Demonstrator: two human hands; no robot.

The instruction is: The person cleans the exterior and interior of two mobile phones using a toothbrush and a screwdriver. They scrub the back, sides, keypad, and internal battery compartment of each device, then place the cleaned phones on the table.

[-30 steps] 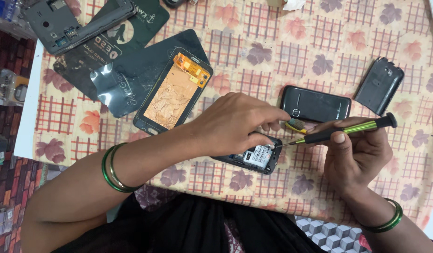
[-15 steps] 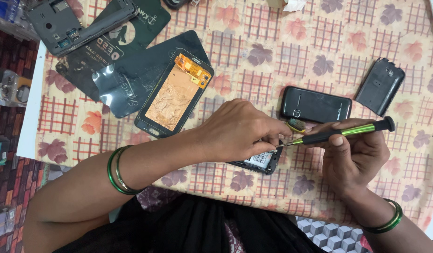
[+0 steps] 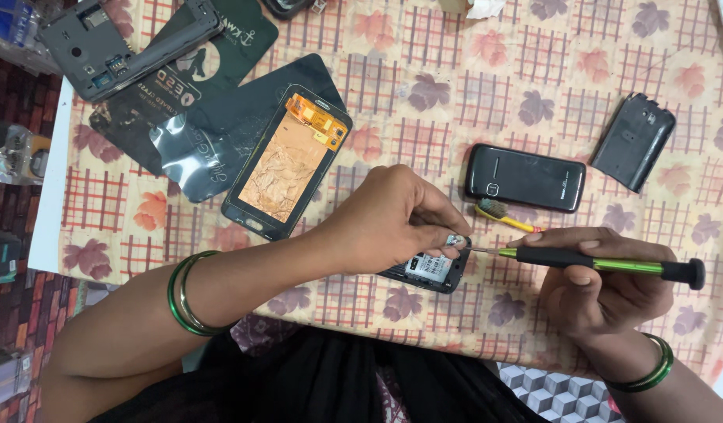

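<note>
Table (image 3: 44, 235): white top, edge exposed at left. Tablecloth (image 3: 471, 86): cream, red grid checks, printed leaves in orange, pink and purple. Floor (image 3: 17, 313): dark red-brown patterned tiles, left side. Lighting: even, soft, without hard shadows.

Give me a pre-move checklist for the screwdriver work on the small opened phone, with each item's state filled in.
1. Left hand steadies the opened phone: ok.
2. Right hand grips the green screwdriver: ok.
3. Screwdriver tip reaches the phone's upper corner: ok.
4. Tip seated in a screw head: cannot tell, fingers hide it.
5. Yellow toothbrush lies off the phone, close behind the shaft: ok.
6. Black phone lies apart from the working spot: ok.
</note>
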